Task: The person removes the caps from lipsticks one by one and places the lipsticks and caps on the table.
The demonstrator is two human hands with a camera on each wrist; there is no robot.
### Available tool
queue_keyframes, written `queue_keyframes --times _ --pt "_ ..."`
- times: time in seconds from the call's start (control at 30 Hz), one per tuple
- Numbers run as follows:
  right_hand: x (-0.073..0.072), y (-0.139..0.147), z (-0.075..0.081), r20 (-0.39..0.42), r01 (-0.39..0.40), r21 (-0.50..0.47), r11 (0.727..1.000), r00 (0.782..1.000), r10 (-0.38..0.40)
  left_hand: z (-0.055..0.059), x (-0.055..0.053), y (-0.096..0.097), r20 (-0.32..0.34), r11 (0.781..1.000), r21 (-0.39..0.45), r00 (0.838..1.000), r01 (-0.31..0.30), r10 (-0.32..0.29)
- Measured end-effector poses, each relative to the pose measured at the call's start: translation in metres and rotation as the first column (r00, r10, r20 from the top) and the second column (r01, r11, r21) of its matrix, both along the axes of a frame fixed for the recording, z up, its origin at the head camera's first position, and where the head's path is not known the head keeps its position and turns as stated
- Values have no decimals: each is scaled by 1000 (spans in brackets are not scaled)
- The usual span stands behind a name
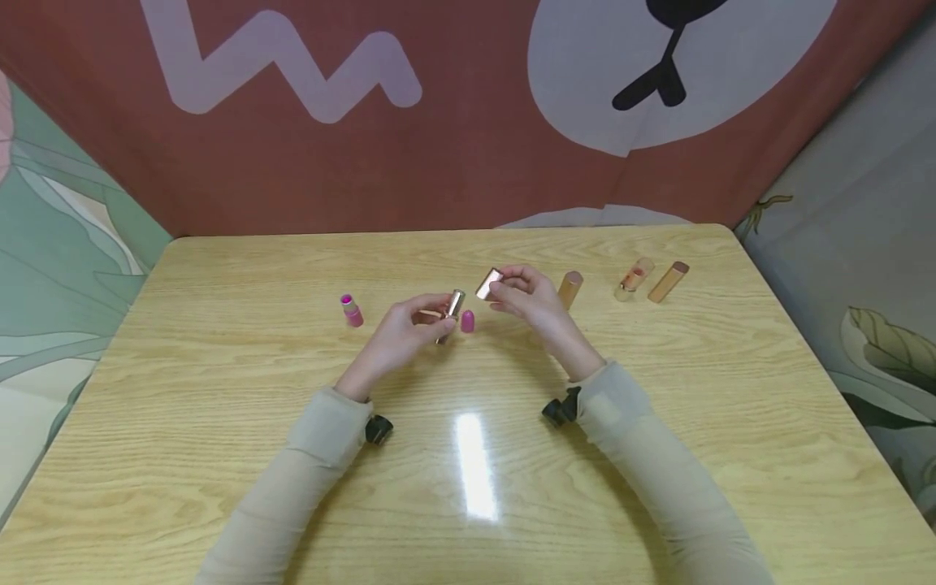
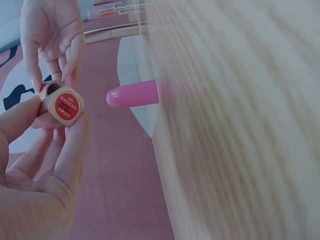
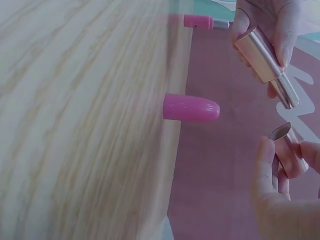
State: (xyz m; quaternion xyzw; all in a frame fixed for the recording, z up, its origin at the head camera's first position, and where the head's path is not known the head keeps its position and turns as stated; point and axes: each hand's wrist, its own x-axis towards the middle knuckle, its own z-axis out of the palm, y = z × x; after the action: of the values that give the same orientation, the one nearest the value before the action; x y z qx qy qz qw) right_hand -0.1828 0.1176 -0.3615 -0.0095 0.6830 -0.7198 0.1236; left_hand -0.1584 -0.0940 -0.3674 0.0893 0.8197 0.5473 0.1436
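My left hand (image 1: 409, 329) pinches the base of a rose-gold lipstick (image 3: 262, 57), whose narrower metal tube points toward the other hand. On its end a red round label (image 2: 67, 106) shows in the left wrist view. Between thumb and fingers my right hand (image 1: 530, 301) holds the matching lipstick cap (image 1: 488, 284), its hollow end facing the tube. Cap and tube are a small gap apart, both above the table. A pink rounded cap (image 1: 468, 322) stands upright on the table just below the hands. To the left stands an uncapped pink lipstick (image 1: 352, 311).
Right of the hands, a gold tube (image 1: 569, 289) stands partly behind the right wrist. Farther right are a clear-cased lipstick (image 1: 634, 279) and another gold-brown tube (image 1: 669, 282). The wooden table (image 1: 219, 366) meets a reddish cloth backdrop (image 1: 366, 179) at its far edge.
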Motion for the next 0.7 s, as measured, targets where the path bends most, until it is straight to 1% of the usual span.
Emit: queue_keyframes --times 0.13,0.23,0.33,0.5,0.7 --pt "-1 0 -2 2 4 24 1000 1000 -4 -1 -1 -2 -8 1000 14 1000 -26 26" --pt "-2 1 -3 -14 -3 38 999 1000 3 0 -2 -4 -21 999 21 999 -39 40" --pt "-3 2 -4 -36 -15 49 999 999 16 0 -3 -6 -15 998 24 998 -57 57" --pt "-4 3 -6 -67 -21 93 995 997 27 1 -4 -10 3 997 31 997 -76 76" --pt "-5 4 -9 -70 -1 141 990 997 11 0 -5 -14 23 994 33 995 -101 100"
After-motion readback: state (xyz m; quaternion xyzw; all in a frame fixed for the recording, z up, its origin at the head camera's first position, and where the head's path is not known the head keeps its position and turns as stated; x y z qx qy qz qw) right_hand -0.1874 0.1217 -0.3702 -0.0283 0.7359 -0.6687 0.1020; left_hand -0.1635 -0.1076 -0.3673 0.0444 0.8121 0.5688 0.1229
